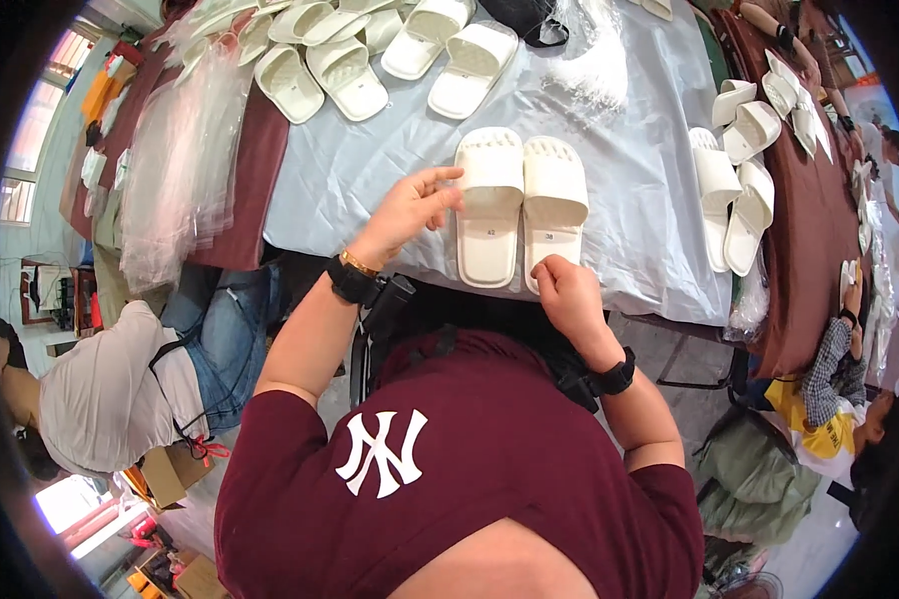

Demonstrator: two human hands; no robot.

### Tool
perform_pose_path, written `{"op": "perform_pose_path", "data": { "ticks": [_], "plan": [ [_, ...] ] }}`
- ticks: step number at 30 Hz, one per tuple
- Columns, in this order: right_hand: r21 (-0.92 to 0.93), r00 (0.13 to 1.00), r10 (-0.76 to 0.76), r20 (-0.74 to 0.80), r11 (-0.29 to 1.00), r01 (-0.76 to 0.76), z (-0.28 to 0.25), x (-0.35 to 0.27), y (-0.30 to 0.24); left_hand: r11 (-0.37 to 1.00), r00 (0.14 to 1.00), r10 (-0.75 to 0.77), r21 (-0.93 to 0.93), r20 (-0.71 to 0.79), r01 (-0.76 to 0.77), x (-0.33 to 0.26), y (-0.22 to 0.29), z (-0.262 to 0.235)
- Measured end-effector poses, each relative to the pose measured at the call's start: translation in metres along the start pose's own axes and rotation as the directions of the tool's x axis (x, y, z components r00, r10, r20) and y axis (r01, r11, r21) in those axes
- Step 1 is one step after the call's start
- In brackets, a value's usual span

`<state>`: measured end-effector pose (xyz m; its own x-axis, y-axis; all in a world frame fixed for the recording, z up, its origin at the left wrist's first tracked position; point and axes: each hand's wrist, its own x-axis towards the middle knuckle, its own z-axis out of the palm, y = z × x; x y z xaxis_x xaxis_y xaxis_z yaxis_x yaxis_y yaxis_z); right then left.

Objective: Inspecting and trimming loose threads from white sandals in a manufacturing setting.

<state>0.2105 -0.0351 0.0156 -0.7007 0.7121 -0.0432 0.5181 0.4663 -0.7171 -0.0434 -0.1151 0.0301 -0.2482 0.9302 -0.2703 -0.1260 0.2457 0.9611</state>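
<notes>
Two cream-white slide slippers lie side by side in front of me on the grey cloth, straps at the far end and heels toward me. My left hand (418,210) is open beside the left slipper (487,238), its fingers stretched toward the strap's outer edge; whether they touch it I cannot tell. With curled fingers and thumb, my right hand (571,304) grips the heel end of the right slipper (555,195), hiding part of that heel. Nothing is held in the left hand.
More white slippers (350,80) crowd the table's far left, with clear plastic bags (190,150) hanging nearby. A bundle of thin clear plastic (589,60) lies at the back. Several slippers (734,190) stand on the right. Other people (120,389) are close on both sides.
</notes>
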Motion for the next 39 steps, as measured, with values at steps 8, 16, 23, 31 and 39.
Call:
{"op": "perform_pose_path", "data": {
  "ticks": [8, 16, 23, 31, 39],
  "plan": [
    [-0.144, 0.986, 0.058, -0.153, 0.986, -0.081, 0.039, 0.042, -0.021, 0.973, 0.975, 0.062, 0.231, -0.214, -0.011, 0.035, -0.004, -0.024],
    [-0.217, 0.965, -0.009, -0.262, 0.975, -0.05, 0.057, 0.083, -0.034, 0.66, 0.972, 0.134, 0.749, -0.194, 0.058, 0.102, 0.008, -0.023],
    [-0.24, 0.965, -0.034, -0.259, 0.97, -0.031, 0.067, 0.074, -0.03, 0.47, 0.957, 0.066, 0.855, -0.281, 0.219, 0.106, 0.008, -0.01],
    [-0.183, 0.967, 0.01, -0.256, 0.981, -0.059, 0.07, 0.066, -0.029, 0.452, 0.952, 0.15, 0.875, -0.268, 0.175, 0.115, -0.007, -0.012],
    [-0.348, 0.988, 0.057, -0.142, 0.932, -0.103, 0.01, 0.036, -0.019, 0.665, 0.809, 0.504, 0.733, -0.302, -0.14, 0.129, 0.014, -0.02]
  ]
}}
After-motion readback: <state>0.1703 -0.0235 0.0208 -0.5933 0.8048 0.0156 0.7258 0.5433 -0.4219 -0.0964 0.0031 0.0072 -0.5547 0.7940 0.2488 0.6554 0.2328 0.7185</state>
